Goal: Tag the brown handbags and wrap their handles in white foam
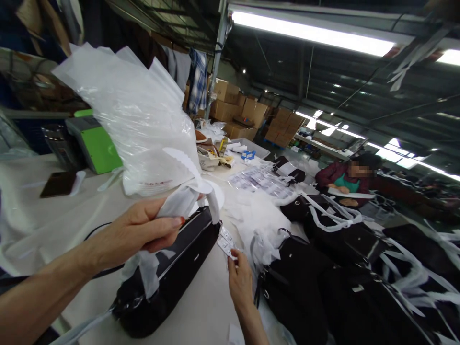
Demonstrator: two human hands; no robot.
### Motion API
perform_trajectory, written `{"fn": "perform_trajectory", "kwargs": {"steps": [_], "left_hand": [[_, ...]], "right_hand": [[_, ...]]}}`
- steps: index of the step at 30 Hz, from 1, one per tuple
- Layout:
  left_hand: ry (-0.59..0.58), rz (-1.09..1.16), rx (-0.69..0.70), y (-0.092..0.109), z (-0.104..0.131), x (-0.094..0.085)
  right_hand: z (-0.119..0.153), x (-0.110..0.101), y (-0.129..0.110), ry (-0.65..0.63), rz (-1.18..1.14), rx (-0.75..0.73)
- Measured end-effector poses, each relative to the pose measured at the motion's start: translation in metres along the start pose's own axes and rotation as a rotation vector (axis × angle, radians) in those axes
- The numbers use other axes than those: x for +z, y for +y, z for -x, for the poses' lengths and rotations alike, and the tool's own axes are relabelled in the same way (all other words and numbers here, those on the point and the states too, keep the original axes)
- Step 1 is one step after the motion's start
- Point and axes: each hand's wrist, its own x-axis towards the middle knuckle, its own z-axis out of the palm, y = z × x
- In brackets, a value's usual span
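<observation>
A black handbag (190, 261) lies tilted on the cloth-covered table in front of me, with strips of white wrapping on it. My left hand (154, 225) is closed above the bag, gripping a strap wrapped in white paper (181, 201) between thumb and fingers. To the right of the bag, my right hand (239, 275) pinches the lower end of a white printed tag (226, 242). The tag's upper end lies close to the bag's far end; whether it is attached there I cannot tell.
Several black bags (302, 282) are heaped on the right. A stack of white plastic bags (140, 115) stands at the back left, beside a green box (95, 143) and a phone (58, 184). White tissue (244, 215) lies beyond the handbag. A co-worker (350, 179) sits across the table.
</observation>
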Motion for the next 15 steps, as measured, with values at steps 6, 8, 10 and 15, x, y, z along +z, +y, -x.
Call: {"fn": "perform_trajectory", "kwargs": {"steps": [6, 8, 10, 15], "left_hand": [[0.055, -0.018, -0.058, 0.002, 0.014, -0.013], [0.102, -0.017, -0.043, 0.000, 0.015, -0.018], [0.123, -0.003, -0.011, -0.003, 0.015, -0.023], [0.140, 0.085, 0.058, -0.008, 0.007, -0.023]], "right_hand": [[-0.063, 0.034, -0.012, -0.207, 0.028, -0.071], [-0.070, 0.039, -0.013, -0.273, 0.038, -0.054], [-0.071, 0.036, -0.014, -0.303, 0.045, -0.034], [-0.066, 0.004, -0.025, -0.412, -0.035, 0.084]]}}
